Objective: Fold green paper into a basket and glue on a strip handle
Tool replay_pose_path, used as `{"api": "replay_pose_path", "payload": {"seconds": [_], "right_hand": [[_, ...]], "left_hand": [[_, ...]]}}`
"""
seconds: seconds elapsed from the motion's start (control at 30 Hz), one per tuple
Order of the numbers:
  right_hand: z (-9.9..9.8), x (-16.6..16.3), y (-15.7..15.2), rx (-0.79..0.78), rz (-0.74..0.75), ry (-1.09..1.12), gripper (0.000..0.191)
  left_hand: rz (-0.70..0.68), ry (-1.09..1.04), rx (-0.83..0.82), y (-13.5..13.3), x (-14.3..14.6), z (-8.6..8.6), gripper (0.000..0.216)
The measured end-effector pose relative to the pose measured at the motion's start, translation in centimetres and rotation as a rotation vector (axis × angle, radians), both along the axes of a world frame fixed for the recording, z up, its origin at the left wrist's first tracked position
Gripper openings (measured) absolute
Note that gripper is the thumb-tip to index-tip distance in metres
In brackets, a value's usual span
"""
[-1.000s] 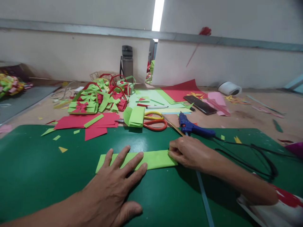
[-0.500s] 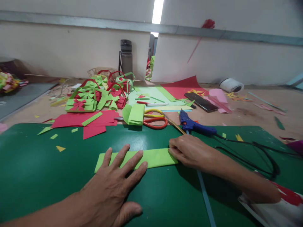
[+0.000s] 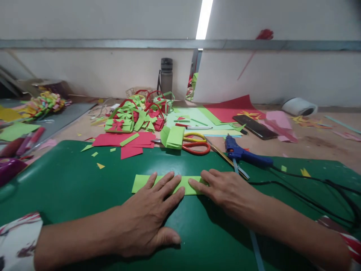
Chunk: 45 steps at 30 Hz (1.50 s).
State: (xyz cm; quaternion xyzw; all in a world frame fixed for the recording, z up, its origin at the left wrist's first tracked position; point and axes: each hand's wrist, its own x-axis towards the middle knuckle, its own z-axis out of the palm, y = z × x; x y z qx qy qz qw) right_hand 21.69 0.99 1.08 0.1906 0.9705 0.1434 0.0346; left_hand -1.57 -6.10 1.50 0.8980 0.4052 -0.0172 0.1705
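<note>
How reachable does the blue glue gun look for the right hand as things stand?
Probably yes: the right hand rests on the green strip near the blue glue gun, and nothing tall seems to stand between.

A grey rail (image 3: 126,44) crosses the pale wall (image 3: 126,20) behind a tan surface (image 3: 318,150). Bright white light (image 3: 204,19) shows through a narrow, slanting gap (image 3: 196,62) in the wall.

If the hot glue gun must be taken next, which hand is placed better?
Probably the right hand: it rests at the right end of the light-green paper strip, nearer the hot glue gun. The left hand lies across the strip, farther left.
</note>
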Motion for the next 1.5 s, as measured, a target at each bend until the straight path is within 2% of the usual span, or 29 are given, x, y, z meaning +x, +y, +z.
{"api": "replay_pose_path", "payload": {"seconds": [0.2, 0.37, 0.47, 0.57, 0.7, 0.87, 1.03, 1.13, 1.3, 1.4, 1.5], "right_hand": [[-0.9, -0.6, -2.5, 0.195, -0.094, -0.048, 0.037], [-1.4, -1.3, -3.5, 0.270, -0.176, -0.094, 0.033], [-1.2, -1.4, -3.8, 0.310, -0.161, -0.139, 0.040], [-0.6, -1.5, -4.3, 0.317, -0.140, -0.176, 0.044], [-0.1, -1.6, -4.6, 0.296, -0.128, -0.159, 0.037], [-1.2, -0.4, -3.9, 0.308, -0.116, -0.112, 0.024], [-1.7, 0.9, -3.6, 0.322, -0.075, -0.082, 0.022], [-1.1, 0.6, -3.8, 0.290, -0.107, -0.090, 0.012], [-0.9, -0.3, -3.8, 0.323, -0.105, -0.078, 0.010], [-1.2, -0.2, -3.6, 0.382, -0.075, -0.038, 0.010], [-1.6, 0.0, -3.3, 0.430, -0.054, 0.000, 0.012]], "left_hand": [[0.043, 0.004, -0.044, -0.3, 0.6, 0.3, 0.084], [0.051, -0.005, -0.010, -0.3, 0.8, 0.0, 0.086], [0.064, -0.030, -0.001, -0.5, 0.8, 0.2, 0.089], [0.079, -0.045, 0.005, -0.7, 0.8, 0.5, 0.089], [0.066, -0.038, 0.017, -0.8, 0.8, 0.4, 0.088], [0.049, -0.007, 0.029, -0.6, 0.6, -0.3, 0.077], [0.132, 0.007, 0.021, -0.7, 1.5, -0.3, 0.071], [0.182, 0.019, 0.066, -0.7, 2.9, -0.4, 0.072], [0.249, 0.011, 0.133, -0.7, 4.5, -0.9, 0.072], [0.258, 0.019, 0.163, -1.0, 3.6, -1.1, 0.073], [0.309, 0.065, 0.213, -1.8, 1.3, -1.1, 0.072]]}}
